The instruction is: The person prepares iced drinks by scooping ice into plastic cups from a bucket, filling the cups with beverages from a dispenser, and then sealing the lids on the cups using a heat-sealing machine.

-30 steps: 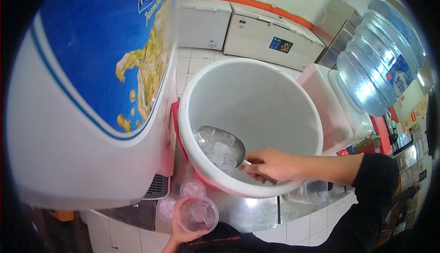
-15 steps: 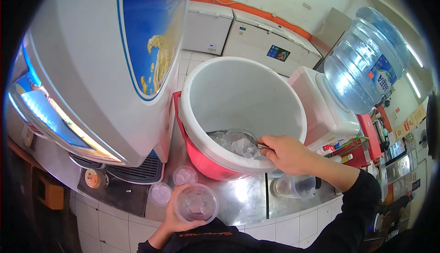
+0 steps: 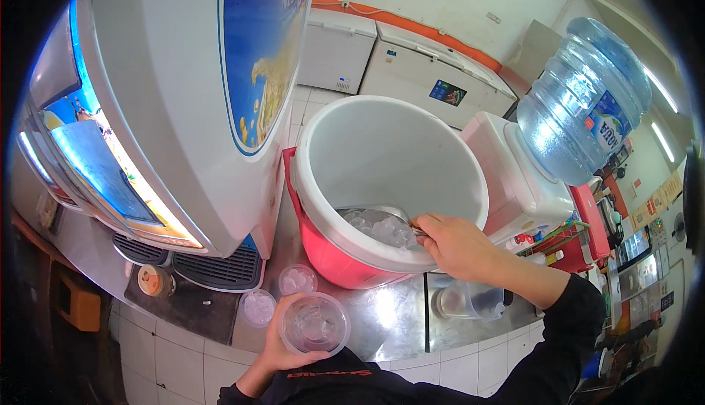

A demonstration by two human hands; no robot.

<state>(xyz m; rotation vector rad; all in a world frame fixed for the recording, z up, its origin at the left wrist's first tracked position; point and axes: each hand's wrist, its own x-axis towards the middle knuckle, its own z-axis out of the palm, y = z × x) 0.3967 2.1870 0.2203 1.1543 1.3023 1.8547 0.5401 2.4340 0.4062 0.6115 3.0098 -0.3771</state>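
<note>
My left hand [image 3: 274,350] is wrapped round a clear plastic cup [image 3: 316,324], held above the counter's near edge with some ice showing inside. My right hand [image 3: 452,246] grips the handle of a metal ice scoop [image 3: 389,212] at the near right rim of a large tub [image 3: 312,247], red outside and white inside. Clear ice [image 3: 385,230] lies in and around the scoop, low in the tub. Two more clear cups, one nearer [image 3: 257,307] and one beside the tub [image 3: 297,279], stand on the counter with ice in them.
A tall drink dispenser [image 3: 176,111] with a drip tray [image 3: 217,269] stands on the left, a lidded jar [image 3: 156,282] before it. Right of the tub are a clear pitcher [image 3: 470,301] and a water dispenser [image 3: 514,185] bearing a big bottle [image 3: 580,104]. Chest freezers [image 3: 411,74] line the wall.
The view has shifted slightly, showing more of the drink dispenser's front. My right hand and the scoop remain at the tub's rim, and the left hand keeps its grip on the cup.
</note>
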